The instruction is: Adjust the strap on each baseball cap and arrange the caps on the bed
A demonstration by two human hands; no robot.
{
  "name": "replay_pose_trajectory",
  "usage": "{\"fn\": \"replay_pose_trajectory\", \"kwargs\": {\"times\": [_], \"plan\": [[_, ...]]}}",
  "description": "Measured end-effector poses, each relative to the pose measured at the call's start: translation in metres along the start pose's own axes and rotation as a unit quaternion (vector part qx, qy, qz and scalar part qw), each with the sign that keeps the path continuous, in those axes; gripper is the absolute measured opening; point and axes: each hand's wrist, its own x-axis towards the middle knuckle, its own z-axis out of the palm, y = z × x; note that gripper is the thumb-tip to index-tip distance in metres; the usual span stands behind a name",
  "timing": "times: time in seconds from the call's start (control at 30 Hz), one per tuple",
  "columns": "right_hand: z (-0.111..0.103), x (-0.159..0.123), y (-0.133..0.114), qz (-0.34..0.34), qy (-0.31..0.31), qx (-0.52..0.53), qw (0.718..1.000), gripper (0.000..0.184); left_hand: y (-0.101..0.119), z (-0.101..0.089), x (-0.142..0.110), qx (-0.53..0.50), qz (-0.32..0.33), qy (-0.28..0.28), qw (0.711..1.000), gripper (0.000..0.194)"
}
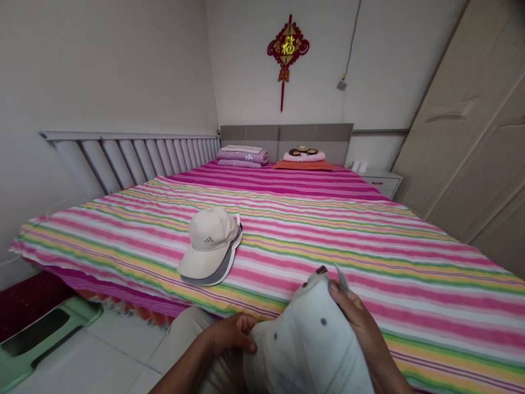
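A white cap (pixel 307 339) with small dark eyelets is held low at the front edge of the bed. My left hand (pixel 232 332) pinches its left edge. My right hand (pixel 361 323) grips its right side, thumb on the crown. Farther up and to the left, a stack of caps (pixel 211 246) lies on the striped bedsheet (pixel 369 241), a beige one with a small logo on top of a grey one. Neither hand touches that stack.
Folded purple bedding (pixel 243 156) and a pillow with a brown toy (pixel 303 156) lie by the headboard. A white nightstand (pixel 381 179) and a tall wardrobe (pixel 471 142) stand right. A green plastic stool (pixel 36 339) sits on the tiled floor, left. A red ornament (pixel 287 49) hangs on the wall.
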Motion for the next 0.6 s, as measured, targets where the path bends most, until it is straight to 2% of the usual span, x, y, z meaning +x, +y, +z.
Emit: {"fn": "replay_pose_trajectory", "kwargs": {"times": [0.07, 0.13, 0.23, 0.37, 0.5, 0.6], "plan": [[-0.006, 0.007, -0.004, 0.005, 0.049, -0.011, 0.999, 0.025, -0.012, -0.001, -0.005, -0.072, 0.008, -0.006, 0.997, 0.029], [-0.014, 0.015, -0.005, 0.015, 0.059, -0.032, 0.998, 0.025, -0.018, 0.0, -0.01, -0.155, 0.048, 0.006, 0.987, 0.034], [-0.031, 0.027, -0.003, 0.014, 0.063, -0.121, 0.99, 0.027, -0.01, -0.005, -0.019, -0.212, 0.116, 0.045, 0.969, 0.035], [-0.066, 0.045, 0.009, -0.066, 0.174, -0.241, 0.952, 0.034, 0.023, -0.024, -0.033, -0.206, 0.177, 0.116, 0.955, 0.029], [-0.094, 0.059, 0.031, -0.054, 0.192, -0.16, 0.967, 0.051, 0.069, -0.04, -0.038, -0.175, 0.201, 0.129, 0.955, 0.03], [-0.103, 0.063, 0.045, -0.04, 0.21, -0.124, 0.969, 0.049, 0.114, -0.046, -0.038, -0.163, 0.229, 0.138, 0.95, 0.033]]}}
